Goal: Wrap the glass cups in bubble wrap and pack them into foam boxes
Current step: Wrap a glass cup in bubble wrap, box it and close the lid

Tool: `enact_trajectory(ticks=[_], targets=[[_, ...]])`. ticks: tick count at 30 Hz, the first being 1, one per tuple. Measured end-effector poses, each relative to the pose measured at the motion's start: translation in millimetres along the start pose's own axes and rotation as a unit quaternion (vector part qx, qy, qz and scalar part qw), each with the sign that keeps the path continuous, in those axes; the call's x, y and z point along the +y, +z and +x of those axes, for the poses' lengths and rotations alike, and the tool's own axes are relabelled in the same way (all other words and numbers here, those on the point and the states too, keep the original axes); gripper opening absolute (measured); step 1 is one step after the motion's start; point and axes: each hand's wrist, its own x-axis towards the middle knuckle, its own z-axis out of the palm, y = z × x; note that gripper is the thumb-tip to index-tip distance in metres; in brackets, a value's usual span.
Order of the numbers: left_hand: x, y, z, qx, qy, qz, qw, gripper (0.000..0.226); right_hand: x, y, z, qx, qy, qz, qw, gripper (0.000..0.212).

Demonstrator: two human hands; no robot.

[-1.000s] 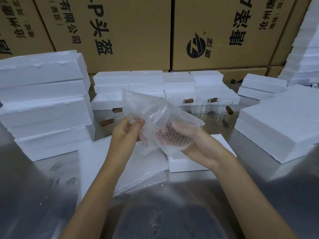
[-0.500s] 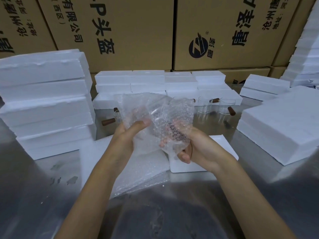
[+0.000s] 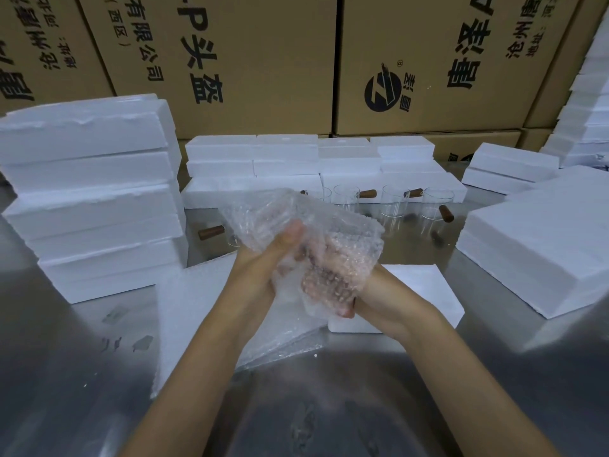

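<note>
**Both hands closed round a bubble-wrapped bundle above the middle of the tabletop**

The left hand (image 3: 263, 262) grips the bubble wrap bundle (image 3: 313, 245) from the left, thumb laid up over its near face; the right hand (image 3: 369, 291) cups it from below and from the right, its fingers (image 3: 329, 275) curled under the film and showing through it; each grip is closed on the wrap, and whether a glass cup sits inside cannot be told through the bubbles. The bundle hangs in the air, clear of the tabletop (image 3: 82, 374); directly beneath it lie a flat stack of bubble wrap sheets (image 3: 197, 308) and, touching that stack's right edge, a low foam box (image 3: 428, 291).

Room is hemmed on three sides; a tall foam stack (image 3: 92, 192) stands at the left, its near corner just beside the sheets; a broad foam slab pile (image 3: 534, 239) closes the right, near the low box's far corner; a row of foam boxes (image 3: 313, 166) runs along the back, in front of cardboard cartons (image 3: 230, 61). Between that row and the hands stand bare glass cups (image 3: 393, 201) with brown handles, one further cup handle (image 3: 211, 232) lying at the left by the tall stack. The nearest strip of tabletop, towards the person, carries only the forearms' shadow and a few scuffs.
</note>
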Motion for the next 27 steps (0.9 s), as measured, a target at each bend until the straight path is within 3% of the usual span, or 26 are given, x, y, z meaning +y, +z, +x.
enact_trajectory(ticks=[3, 5, 12, 18, 24, 27], targets=[[10, -6, 4, 0.037, -0.001, -0.074, 0.997, 0.04, -5, -3, -2, 0.0, 0.005, 0.042, 0.999, 0.019], [13, -11, 6, 0.063, 0.003, -0.062, 0.996, 0.047, -5, -6, -3, -0.009, 0.004, 0.055, 0.998, 0.021], [8, -11, 4, 0.038, -0.017, -0.025, 0.999, 0.063, 1, 0, -1, -0.02, 0.001, 0.089, 0.996, 0.025], [4, -8, 3, 0.017, -0.01, 0.001, 1.0, 0.06, -1, 14, -2, 0.003, -0.01, -0.029, 1.0, 0.028], [3, -10, 5, 0.028, -0.019, -0.022, 0.999, 0.062, -2, 16, 3, 0.084, 0.036, -0.159, 0.983, 0.037], [3, -13, 6, 0.054, -0.031, -0.057, 0.996, 0.061, -6, 12, 5, 0.115, 0.016, -0.128, 0.985, 0.031]])
